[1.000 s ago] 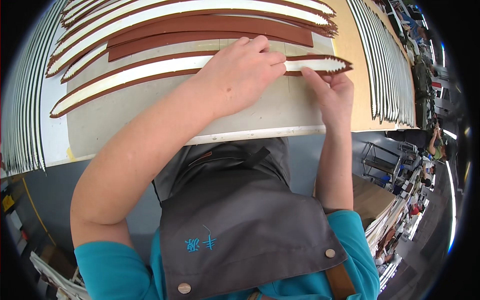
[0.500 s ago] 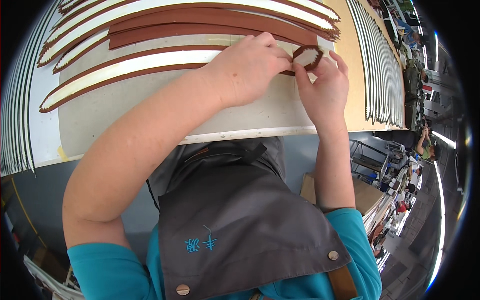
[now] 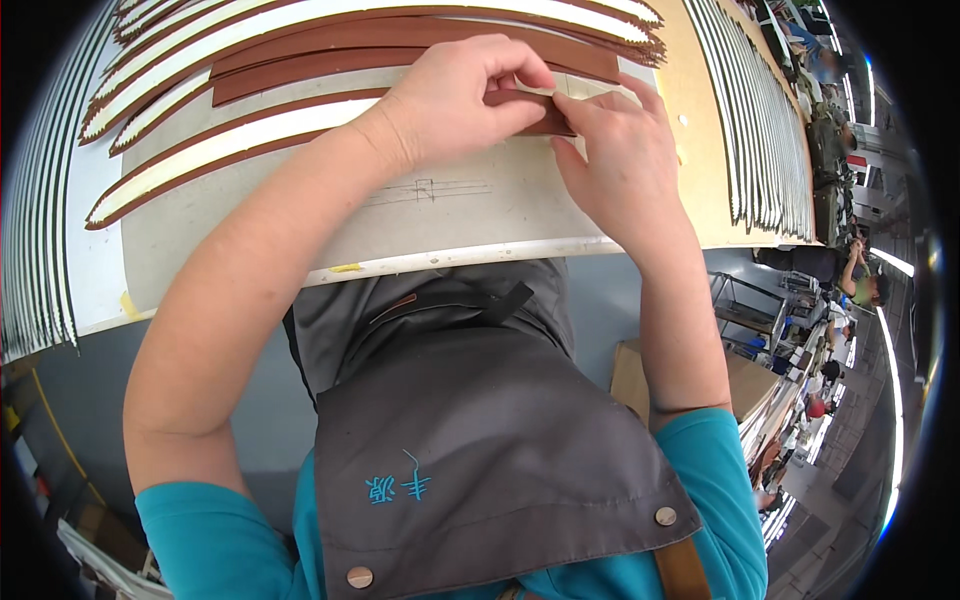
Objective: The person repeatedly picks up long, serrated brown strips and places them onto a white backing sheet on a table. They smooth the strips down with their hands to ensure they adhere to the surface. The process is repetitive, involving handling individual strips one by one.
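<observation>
Surface: we work at a pale board [image 3: 300, 230] on a table [image 3: 700, 150], filling the upper half of the frame; faint pencil lines sit at its centre.
Strips: long brown-edged white strips [image 3: 330, 20] fan across the top of the frame, lying side by side from upper left to upper right.
Strip in hand: one brown strip [image 3: 225, 145] runs from the left of the board to the upper centre, where its right end lies under our fingers.
Left hand: our left hand [image 3: 455, 95] curls over that end, thumb and fingertips pinched on the strip.
Right hand: our right hand [image 3: 620, 150] sits just beside it, touching, fingers half bent with the tips pressing the same end; we cannot tell how firmly it grips.
Edges: the table's white front edge [image 3: 440, 258] crosses mid-frame, close against our grey apron [image 3: 480, 440]. Stacks of thin dark-and-white slats [image 3: 40, 200] line the left rim, and more slats [image 3: 760, 120] line the right side of the table.
Room: at the right edge a workshop aisle shows, with shelves [image 3: 745, 315] and other people [image 3: 860, 275] well apart from us.
Open room: bare board lies between the pencil lines and the front edge, lower left of our hands.
</observation>
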Motion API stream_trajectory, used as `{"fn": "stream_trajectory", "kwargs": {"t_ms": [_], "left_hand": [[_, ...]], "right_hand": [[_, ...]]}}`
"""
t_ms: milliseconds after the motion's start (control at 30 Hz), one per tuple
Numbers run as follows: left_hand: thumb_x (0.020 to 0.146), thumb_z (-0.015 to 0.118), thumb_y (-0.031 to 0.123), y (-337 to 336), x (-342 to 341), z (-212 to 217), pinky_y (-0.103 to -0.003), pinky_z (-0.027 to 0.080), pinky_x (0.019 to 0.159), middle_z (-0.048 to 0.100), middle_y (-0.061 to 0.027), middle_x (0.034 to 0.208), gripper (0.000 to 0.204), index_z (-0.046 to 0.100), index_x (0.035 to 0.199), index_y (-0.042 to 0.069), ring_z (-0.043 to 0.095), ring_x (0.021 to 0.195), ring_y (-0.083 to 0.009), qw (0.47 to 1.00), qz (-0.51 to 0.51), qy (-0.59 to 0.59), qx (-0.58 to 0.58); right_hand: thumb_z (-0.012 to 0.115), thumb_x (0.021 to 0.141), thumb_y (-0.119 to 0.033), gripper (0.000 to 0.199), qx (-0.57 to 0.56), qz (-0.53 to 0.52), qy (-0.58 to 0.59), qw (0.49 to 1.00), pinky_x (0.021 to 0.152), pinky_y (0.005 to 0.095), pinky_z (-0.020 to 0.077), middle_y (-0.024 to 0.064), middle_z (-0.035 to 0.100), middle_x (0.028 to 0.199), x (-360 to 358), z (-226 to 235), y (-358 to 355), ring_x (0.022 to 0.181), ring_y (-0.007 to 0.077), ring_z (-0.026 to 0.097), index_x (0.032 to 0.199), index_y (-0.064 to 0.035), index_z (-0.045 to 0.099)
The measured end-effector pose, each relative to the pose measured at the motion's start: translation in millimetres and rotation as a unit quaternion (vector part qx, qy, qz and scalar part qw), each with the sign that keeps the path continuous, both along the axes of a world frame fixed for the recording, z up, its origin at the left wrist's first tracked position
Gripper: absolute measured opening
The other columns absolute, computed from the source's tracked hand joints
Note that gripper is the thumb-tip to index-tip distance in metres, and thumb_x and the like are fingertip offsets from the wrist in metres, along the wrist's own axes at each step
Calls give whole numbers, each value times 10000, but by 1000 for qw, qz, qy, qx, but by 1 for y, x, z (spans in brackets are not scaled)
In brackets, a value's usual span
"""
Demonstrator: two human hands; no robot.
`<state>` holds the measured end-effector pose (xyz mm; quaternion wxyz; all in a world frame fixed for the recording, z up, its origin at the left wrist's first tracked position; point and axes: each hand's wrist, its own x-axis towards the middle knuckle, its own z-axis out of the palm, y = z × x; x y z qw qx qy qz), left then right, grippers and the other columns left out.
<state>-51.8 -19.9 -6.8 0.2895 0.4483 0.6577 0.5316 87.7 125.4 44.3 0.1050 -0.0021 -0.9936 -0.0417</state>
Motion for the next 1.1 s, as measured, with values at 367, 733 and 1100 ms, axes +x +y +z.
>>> {"fn": "stream_trajectory", "kwargs": {"t_ms": [367, 733, 1100], "left_hand": [[874, 782, 120, -4, 4, -4, -343, 535, 947, 684, -33, 1232, 262, 760, 1132, 79, 640, 1148, -214, 985, 5, 169, 32], [871, 757, 61, -1, 4, -7, -343, 559, 894, 692, -54, 1210, 273, 749, 1144, 59, 666, 1108, -242, 965, 10, 262, 9], [861, 716, -12, -2, 4, -1, -314, 585, 920, 675, -75, 1227, 323, 733, 1177, 50, 672, 1126, -222, 976, -3, 219, -12]], "right_hand": [[642, 855, 23, 359, -121, -5, 74, 990, 1157, 499, 395, 89, 765, 983, 34, -19, 15, 1054, 242, 697, 1197, -34, 735], [789, 841, -166, 371, -102, 11, 29, 994, 1169, 531, 354, 91, 733, 1241, 44, -14, 17, 1266, 274, 616, 1204, -94, 758], [794, 882, -334, 520, -148, -5, 37, 988, 1222, 534, 282, 54, 664, 1407, 42, -33, 21, 1395, 280, 524, 1344, -121, 686]]}}
